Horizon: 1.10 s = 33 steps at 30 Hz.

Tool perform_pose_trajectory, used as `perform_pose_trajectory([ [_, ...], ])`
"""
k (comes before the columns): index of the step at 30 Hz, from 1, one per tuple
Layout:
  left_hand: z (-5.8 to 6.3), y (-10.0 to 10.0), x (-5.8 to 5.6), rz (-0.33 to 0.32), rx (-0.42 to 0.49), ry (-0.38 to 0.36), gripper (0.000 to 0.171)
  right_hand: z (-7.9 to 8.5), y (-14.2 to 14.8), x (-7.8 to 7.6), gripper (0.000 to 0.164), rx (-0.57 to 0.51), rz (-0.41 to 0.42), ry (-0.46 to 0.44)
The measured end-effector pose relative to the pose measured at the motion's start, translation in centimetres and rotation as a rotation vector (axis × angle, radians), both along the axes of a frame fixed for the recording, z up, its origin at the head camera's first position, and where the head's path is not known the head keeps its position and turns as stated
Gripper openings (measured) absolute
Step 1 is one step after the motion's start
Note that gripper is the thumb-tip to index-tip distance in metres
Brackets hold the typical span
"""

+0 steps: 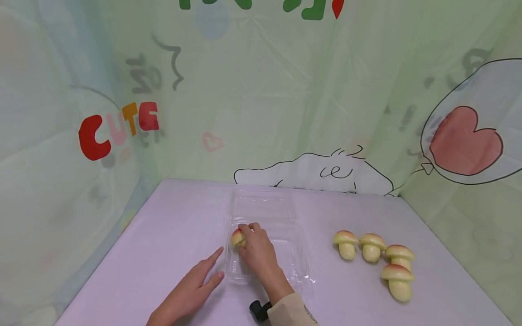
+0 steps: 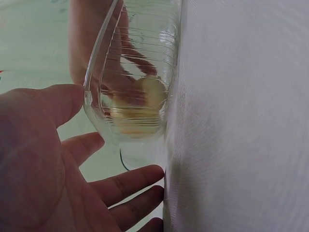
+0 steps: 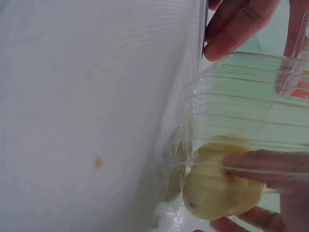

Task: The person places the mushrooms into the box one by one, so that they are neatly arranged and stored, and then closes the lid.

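A clear plastic clamshell box [image 1: 287, 251] lies opened out on the table, its lid [image 1: 263, 206] folded back toward the rear wall. Inside its left part my right hand [image 1: 259, 251] holds a pale yellow mushroom [image 1: 236, 237] with a red-tinged cap, fingers curled round it. Through the ribbed box wall, the right wrist view shows that mushroom [image 3: 212, 188] low in the box with fingers against it. My left hand [image 1: 189, 285] is beside the box's left side with fingers spread and holds nothing. In the left wrist view, the left thumb [image 2: 65, 101] is right at the box rim.
Several more mushrooms stand in a loose group on the right of the table, the nearest mushroom [image 1: 399, 283] in front and the leftmost mushroom [image 1: 346, 244] closest to the box. A black device [image 1: 258, 311] sits by the right wrist. Printed cloth walls [image 1: 285, 99] enclose the white table [image 1: 175, 217].
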State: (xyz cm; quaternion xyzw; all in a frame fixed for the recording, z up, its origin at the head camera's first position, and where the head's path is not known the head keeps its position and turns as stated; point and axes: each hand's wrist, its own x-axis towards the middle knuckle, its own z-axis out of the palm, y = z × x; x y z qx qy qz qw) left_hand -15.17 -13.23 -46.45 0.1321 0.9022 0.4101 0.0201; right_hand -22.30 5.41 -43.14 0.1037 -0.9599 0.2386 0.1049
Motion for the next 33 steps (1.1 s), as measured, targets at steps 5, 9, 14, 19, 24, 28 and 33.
perform_pose_trajectory([
  [5,0.0,0.0,0.0,0.000,0.000,-0.007,0.062,-0.2,0.1,0.0,0.054,-0.004,0.003,-0.006],
  [9,0.1,0.1,0.0,0.000,0.001,-0.015,0.062,-0.3,0.1,0.0,0.056,-0.010,0.004,-0.015],
  [14,0.1,0.1,0.0,-0.001,0.007,-0.021,0.062,-0.2,0.2,0.0,0.060,-0.028,-0.009,-0.034],
  [19,0.0,0.0,0.0,-0.007,0.007,0.005,0.062,-0.2,0.4,0.2,0.060,-0.052,-0.027,-0.047],
  [24,0.0,-0.1,0.1,-0.010,0.009,0.022,0.062,0.1,1.1,0.3,0.061,-0.075,-0.030,-0.026],
  [28,0.1,-0.1,0.2,-0.005,0.012,0.036,0.062,0.3,1.8,0.5,0.061,-0.086,-0.020,0.006],
  [33,0.0,0.0,0.2,-0.012,0.012,0.042,0.063,0.5,2.6,1.0,0.061,-0.095,-0.019,0.017],
])
